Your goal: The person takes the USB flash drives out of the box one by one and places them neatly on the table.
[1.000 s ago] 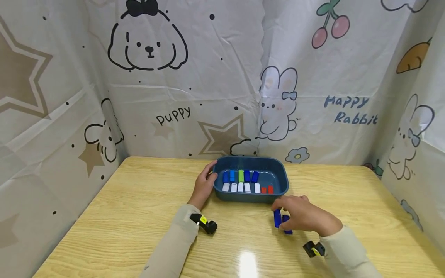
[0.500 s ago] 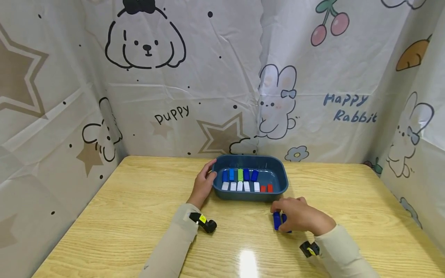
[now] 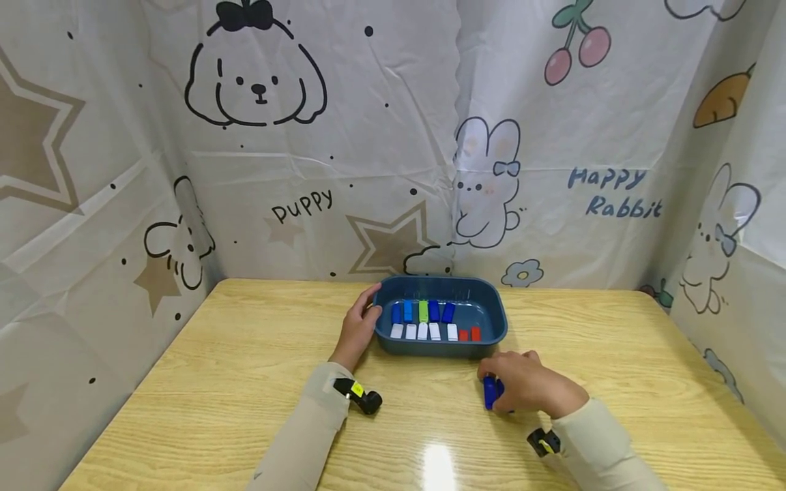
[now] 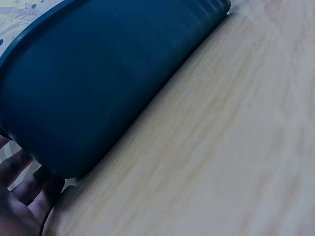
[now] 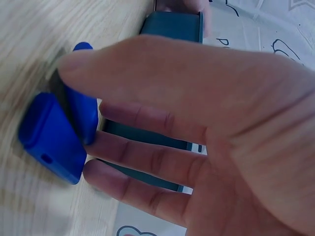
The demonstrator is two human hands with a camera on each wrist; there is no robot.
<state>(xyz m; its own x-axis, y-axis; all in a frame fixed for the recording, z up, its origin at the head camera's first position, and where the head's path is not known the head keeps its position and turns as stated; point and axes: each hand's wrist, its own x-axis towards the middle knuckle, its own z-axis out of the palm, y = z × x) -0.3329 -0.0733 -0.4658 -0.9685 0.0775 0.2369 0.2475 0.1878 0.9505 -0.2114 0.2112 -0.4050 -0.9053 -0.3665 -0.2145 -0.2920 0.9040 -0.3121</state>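
Note:
In the head view my left hand [image 3: 357,329] rests against the left end of a dark blue-green plastic box [image 3: 439,348]; in the left wrist view its fingers touch the outer wall. My right hand [image 3: 529,383] is low over the table near the box's front right corner. Its thumb and fingers curl round a small blue plastic piece [image 3: 489,394]. A second blue plastic piece [image 5: 53,140], with a small slot, lies against the first at an angle in the right wrist view; my thumb hides most of it in the head view.
Inside the box lie two rows of small pieces: blue and light blue ones with a green piece [image 3: 424,311] behind, several white pieces [image 3: 422,332] and two red pieces [image 3: 475,333] in front. Printed cloth [image 3: 368,157] hangs behind the wooden table [image 3: 245,382] and at its sides.
My right hand has shifted slightly left and closed in on the blue pieces, covering more of the second one. The left hand and the box have stayed put.

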